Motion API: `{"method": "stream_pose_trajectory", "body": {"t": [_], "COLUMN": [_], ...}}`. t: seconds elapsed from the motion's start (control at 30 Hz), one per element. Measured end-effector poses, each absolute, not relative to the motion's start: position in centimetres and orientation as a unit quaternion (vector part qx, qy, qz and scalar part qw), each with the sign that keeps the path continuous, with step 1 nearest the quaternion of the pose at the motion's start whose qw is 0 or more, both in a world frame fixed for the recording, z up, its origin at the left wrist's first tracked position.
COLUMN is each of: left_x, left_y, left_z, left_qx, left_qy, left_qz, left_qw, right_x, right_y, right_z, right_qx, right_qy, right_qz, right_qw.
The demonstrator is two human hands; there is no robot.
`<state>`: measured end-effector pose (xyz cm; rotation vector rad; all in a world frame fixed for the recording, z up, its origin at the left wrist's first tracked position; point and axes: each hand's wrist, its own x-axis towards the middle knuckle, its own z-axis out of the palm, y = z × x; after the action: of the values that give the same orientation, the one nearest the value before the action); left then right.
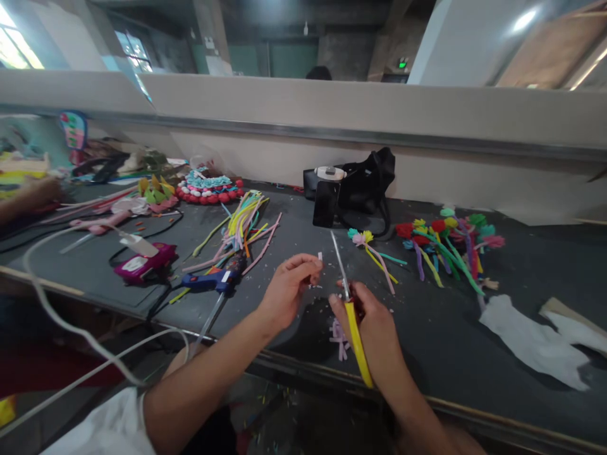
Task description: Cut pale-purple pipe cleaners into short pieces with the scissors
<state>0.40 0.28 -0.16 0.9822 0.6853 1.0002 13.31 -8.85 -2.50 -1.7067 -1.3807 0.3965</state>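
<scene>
My left hand [291,284] is closed in a pinch, and a short piece of pale pink pipe cleaner [320,256] sticks up from its fingertips. In my right hand [372,319] is a pair of scissors [355,338] with yellow handles, its blades pointing away from me. The blades look closed and stand just right of the pink piece, apart from it. Below, close to the table's front edge, lies a small pile of cut lilac pieces [339,341], partly behind the scissors and right hand. Tiny pale scraps are strewn between the hands.
Left of me lie a blue glue gun [211,280], a bundle of coloured pipe cleaners [244,221] and a purple device [145,262]. Pipe-cleaner flowers [446,237] lie right. A black bag [367,186] and phone [326,203] stand behind. Another person's hand [35,193] shows far left.
</scene>
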Motion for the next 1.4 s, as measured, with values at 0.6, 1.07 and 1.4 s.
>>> {"method": "stream_pose_trajectory", "body": {"t": [0.6,1.07,1.4], "left_x": [0.6,0.2,0.2], "left_y": [-0.5,0.1,0.4], "left_z": [-0.4,-0.1,-0.2], "left_qx": [0.426,0.421,0.403], "left_qy": [0.290,0.314,0.300], "left_qz": [0.462,0.440,0.457], "left_qw": [0.721,0.728,0.734], "right_x": [13.4,13.5,13.3], "right_y": [-10.9,-10.2,-10.1], "right_z": [-3.8,-4.1,-3.9], "right_qx": [-0.741,-0.747,-0.757], "right_qy": [-0.574,-0.566,-0.560], "right_qz": [0.112,0.112,0.120], "right_qw": [0.330,0.332,0.314]}}
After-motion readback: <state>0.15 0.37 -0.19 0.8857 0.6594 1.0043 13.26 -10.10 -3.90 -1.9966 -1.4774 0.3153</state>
